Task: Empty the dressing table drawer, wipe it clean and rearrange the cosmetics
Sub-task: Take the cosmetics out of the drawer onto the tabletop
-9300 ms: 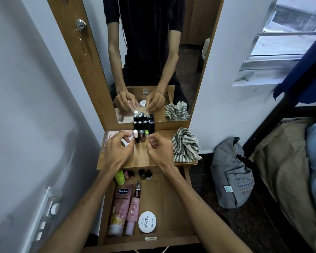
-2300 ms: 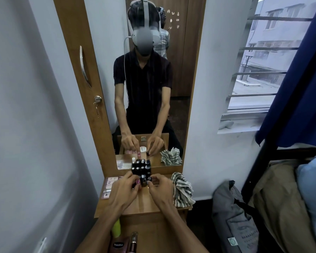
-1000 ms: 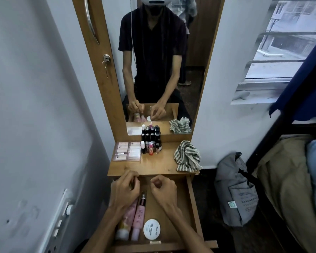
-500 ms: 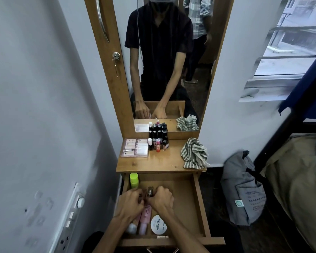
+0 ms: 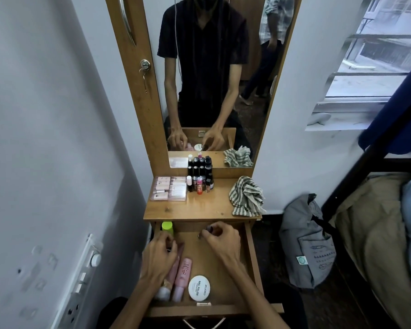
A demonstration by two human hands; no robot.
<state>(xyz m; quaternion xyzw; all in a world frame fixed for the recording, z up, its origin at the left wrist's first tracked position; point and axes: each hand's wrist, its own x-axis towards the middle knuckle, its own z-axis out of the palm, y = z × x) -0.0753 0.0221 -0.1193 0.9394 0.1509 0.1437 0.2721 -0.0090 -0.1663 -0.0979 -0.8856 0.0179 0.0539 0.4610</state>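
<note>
The wooden drawer (image 5: 252,255) stands pulled open under the dressing table top (image 5: 207,207). My left hand (image 5: 158,256) reaches into its left side, fingers curled round a small dark bottle (image 5: 168,250) above two pink tubes (image 5: 182,273). My right hand (image 5: 221,237) is at the drawer's back middle and pinches another small dark bottle (image 5: 208,229). A green-capped bottle (image 5: 166,227) stands in the back left corner. A white round nail polish tub (image 5: 199,288) lies near the front. A cluster of nail polish bottles (image 5: 199,184) stands on the top by the mirror.
A flat pink package (image 5: 170,189) lies on the top at the left and a striped cloth (image 5: 246,198) at the right. A grey bag (image 5: 306,245) sits on the floor to the right, beside a bed. A switch panel (image 5: 86,262) is on the left wall.
Both hands left the bottle cluster on the top and came down into the drawer. Since half a second ago they have spread apart, the right one lifting toward the drawer's back.
</note>
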